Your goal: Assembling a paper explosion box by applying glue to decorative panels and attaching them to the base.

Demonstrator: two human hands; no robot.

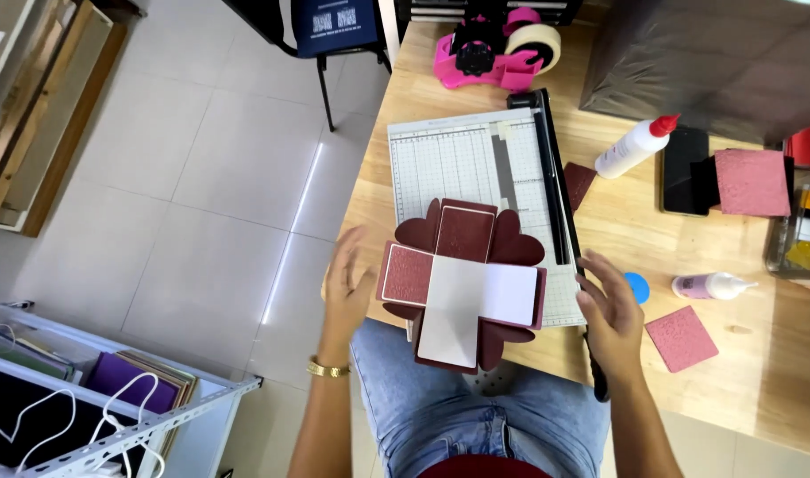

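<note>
A dark red cross-shaped card piece (462,288) with heart-shaped corner flaps lies unfolded on a white paper trimmer (471,159), overhanging the table edge above my lap. Two of its panels carry pink textured squares, the others are white. My left hand (347,283) hovers at its left side with fingers spread, holding nothing. My right hand (607,314) sits at its right side, fingers apart, over the trimmer's black blade arm (560,186).
On the wooden table (759,372) lie a pink textured square (681,338), a blue cap (637,287), two glue bottles (635,146) (710,285), a pink tape dispenser (498,49), a dark phone (684,168) and a grey box (715,62). A shelf with paper (113,398) stands on the left.
</note>
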